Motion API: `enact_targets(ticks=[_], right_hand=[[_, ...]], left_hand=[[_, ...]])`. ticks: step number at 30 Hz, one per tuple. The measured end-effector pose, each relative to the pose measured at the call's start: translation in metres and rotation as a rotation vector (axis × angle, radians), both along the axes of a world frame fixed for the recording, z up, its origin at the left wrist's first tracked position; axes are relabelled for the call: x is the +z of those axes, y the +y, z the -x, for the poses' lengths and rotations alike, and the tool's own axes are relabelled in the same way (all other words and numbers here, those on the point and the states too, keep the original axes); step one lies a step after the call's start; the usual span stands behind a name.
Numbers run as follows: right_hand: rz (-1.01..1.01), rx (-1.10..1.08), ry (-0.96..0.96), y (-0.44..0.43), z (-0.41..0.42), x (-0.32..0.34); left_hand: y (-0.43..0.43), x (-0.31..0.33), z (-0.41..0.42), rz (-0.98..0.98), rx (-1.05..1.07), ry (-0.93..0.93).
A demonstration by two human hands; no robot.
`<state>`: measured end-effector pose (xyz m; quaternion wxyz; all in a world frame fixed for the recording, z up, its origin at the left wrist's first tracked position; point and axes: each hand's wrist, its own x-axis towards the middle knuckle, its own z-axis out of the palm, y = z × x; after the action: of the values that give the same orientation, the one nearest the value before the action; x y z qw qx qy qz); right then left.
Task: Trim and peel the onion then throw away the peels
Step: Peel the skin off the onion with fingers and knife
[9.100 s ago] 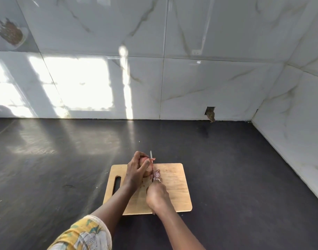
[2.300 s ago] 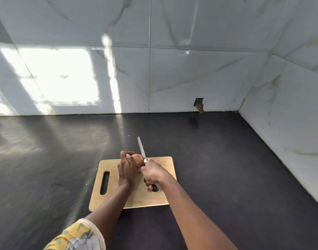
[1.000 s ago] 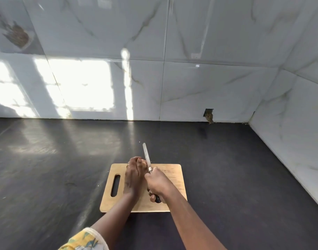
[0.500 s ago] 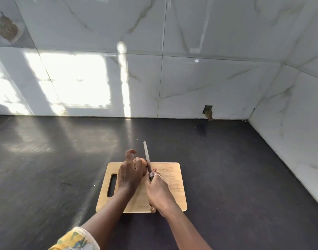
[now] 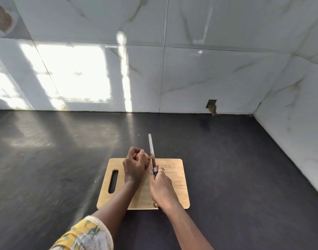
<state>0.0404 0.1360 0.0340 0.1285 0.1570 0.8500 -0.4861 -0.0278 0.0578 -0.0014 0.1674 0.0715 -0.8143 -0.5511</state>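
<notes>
left hand [image 5: 135, 166]: fingers curled tight round the onion over the far left part of the board; grip judged to stop the round bulb rolling and to offer its right side to the blade.
onion [image 5: 137, 155]: almost wholly hidden inside the left hand; only a pinkish patch visible between the fingers; resting on the board or lifted clear, cannot tell.
right hand [image 5: 161, 186]: fingers clenched round the knife handle, close up to the metal collar; short hold judged to suit fine control.
knife [image 5: 152, 152]: narrow, straight, pale metal blade on a dark handle, pointing away from the person, just right of the onion; actual contact with the onion not confirmable.
peel scrap [image 5: 150, 158]: small reddish-brown fragment between left hand and blade; thin and papery by look.
cutting board [image 5: 174, 179]: light wood, smooth, rounded corners, slot handle on the left; set under both hands, judged to catch trimmings and spare the counter.
counter [image 5: 226, 168]: dark, matt, faintly textured, with patches of sunlight.
wall tiles [image 5: 208, 78]: glossy, white, grey-veined; small broken notch at the base.
stage: judged mid-trim or mid-peel; disposal not yet done; no bin in view.
</notes>
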Motion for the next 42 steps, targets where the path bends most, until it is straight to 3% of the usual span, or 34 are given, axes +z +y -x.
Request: enact_targets(ticks=[9,24,42], right_hand=[[-0.075,0.062,-0.024,-0.010,-0.008,0.011],[-0.015,-0.003,-0.157,-0.014,0.027,0.026],[-0.067,0.008,-0.168,-0.018,0.026,0.027]], left_hand=[[-0.005,-0.007,0.010,-0.172,0.027,-0.041],[-0.009,-0.015,0.015,-0.162,-0.055,-0.034],[-0.011,-0.021,0.023,-0.095,-0.044,-0.007]])
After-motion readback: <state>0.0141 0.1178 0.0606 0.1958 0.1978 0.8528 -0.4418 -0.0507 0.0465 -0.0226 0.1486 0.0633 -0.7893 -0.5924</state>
